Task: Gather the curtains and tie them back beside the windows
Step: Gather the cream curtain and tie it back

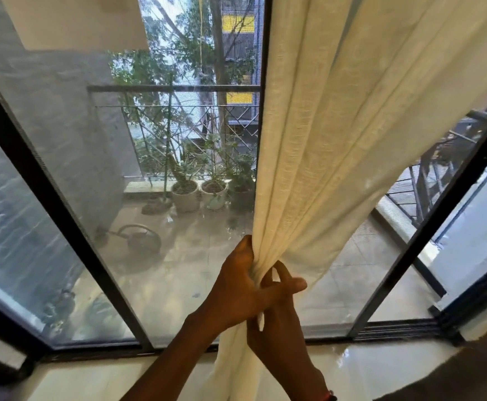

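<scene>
A cream curtain (338, 117) hangs from the upper right and narrows into a bunch at the lower middle. My left hand (238, 287) is closed around that bunch, with folds squeezed in its fist. My right hand (280, 311) lies just beneath and behind it, fingers spread and pressed against the cloth, partly covered by the left hand. Below the hands the curtain's tail (230, 369) drops between my forearms. No tie-back is visible.
Black-framed sliding windows (112, 285) with mesh screens fill the view. Outside is a wet balcony with potted plants (186, 195), a watering can (141, 238) and a metal railing (173, 88). A pale sill (381, 369) runs along the bottom.
</scene>
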